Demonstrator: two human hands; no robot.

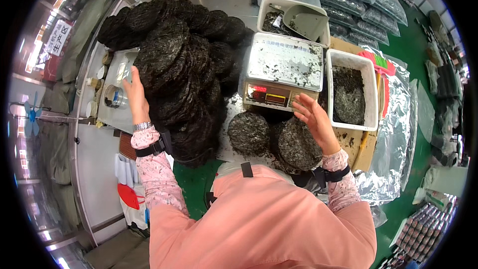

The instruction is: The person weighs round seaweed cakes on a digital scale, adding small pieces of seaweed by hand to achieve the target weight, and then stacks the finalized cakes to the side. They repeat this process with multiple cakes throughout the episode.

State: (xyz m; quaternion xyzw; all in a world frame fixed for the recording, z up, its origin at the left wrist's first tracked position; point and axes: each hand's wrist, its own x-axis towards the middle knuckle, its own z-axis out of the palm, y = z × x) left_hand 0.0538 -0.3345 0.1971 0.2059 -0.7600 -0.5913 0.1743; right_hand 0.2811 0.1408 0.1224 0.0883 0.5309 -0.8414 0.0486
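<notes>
My left hand [136, 95], fingers apart, is at the left side of a large heap of round, dark dried seaweed cakes [168, 67]; whether it touches them is unclear. With spread fingers and nothing held, my right hand [313, 117] is just above a stack of such cakes [298, 144] near the table's front edge. A second small stack [248, 133] sits left of that one. Behind both stands a digital scale with a metal pan [285, 61]; its pan bears only dark crumbs.
A white bin with a dustpan [306, 21] is behind the scale. Right of it, another white bin [374, 101] holds a cake and fragments. Filled clear bags [358, 11] are piled at the back right. A clear jar [114, 96] stands at the left.
</notes>
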